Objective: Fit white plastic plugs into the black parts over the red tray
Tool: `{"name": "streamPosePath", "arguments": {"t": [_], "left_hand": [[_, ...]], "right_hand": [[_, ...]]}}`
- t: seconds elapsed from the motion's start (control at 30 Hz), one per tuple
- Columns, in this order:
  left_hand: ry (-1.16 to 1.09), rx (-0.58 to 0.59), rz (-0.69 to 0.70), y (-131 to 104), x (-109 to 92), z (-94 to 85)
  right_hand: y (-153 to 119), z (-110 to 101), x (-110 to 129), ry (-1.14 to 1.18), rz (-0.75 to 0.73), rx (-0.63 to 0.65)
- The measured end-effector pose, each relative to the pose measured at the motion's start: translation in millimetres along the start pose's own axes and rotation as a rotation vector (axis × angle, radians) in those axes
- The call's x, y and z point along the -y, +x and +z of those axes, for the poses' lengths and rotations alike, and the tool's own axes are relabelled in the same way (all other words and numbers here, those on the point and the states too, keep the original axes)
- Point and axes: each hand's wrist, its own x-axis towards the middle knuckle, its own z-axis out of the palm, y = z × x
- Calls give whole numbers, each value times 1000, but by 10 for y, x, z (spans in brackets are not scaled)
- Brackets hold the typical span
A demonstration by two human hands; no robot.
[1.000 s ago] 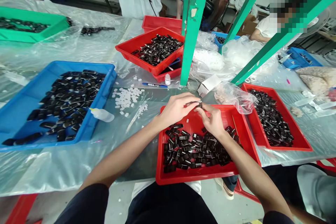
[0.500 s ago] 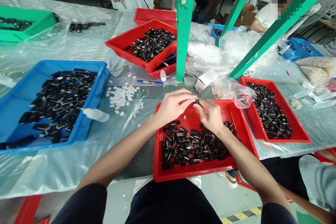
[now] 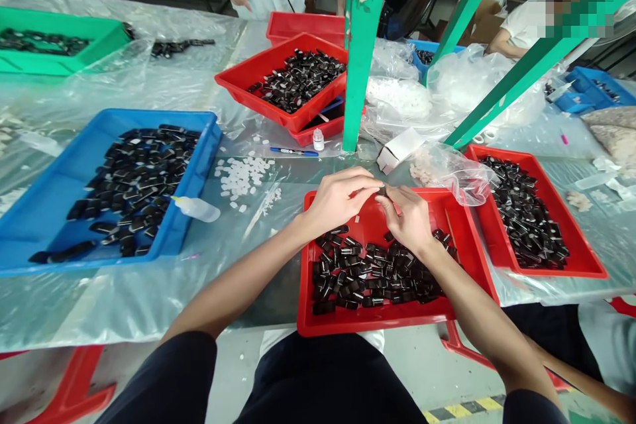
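Both hands meet above the far edge of a red tray (image 3: 397,326) that holds many small black parts (image 3: 377,275). My right hand (image 3: 408,215) pinches a small dark part (image 3: 381,191) between thumb and fingers. My left hand (image 3: 342,197) touches the same part from the left, its fingertips pressed together; whether it holds anything else is too small to tell. Left of the hands, small white pieces (image 3: 241,177) lie scattered on the plastic-covered table (image 3: 149,305).
A blue tray (image 3: 171,238) of black parts and a squeeze bottle (image 3: 199,209) lie left. Another red tray (image 3: 591,265) stands right. Behind are a green post (image 3: 360,66), a white box (image 3: 400,149), a small bottle (image 3: 318,140) and a pen (image 3: 294,152). Other people are nearby.
The view has shifted, so the trays and table appear farther right. Both hands stay together around the small dark part, with barely any change in their grip.
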Motion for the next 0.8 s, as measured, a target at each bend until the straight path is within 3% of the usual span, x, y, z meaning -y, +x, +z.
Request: {"name": "streamPosePath", "arguments": {"t": [0.27,0.4,0.57,0.7,0.8], "left_hand": [[-44,-56,-37,55,33,-39],[-4,-50,11,34,38,-1],[-34,-42,-28,15,102,49],[-98,17,-102,59,109,-42],[-13,111,-119,80,63,-134]], "right_hand": [[71,-3,97,346,153,29],[57,5,100,378,174,39],[55,25,36,479,227,72],[107,47,-36,654,239,67],[127,85,-87,698,256,37]]}}
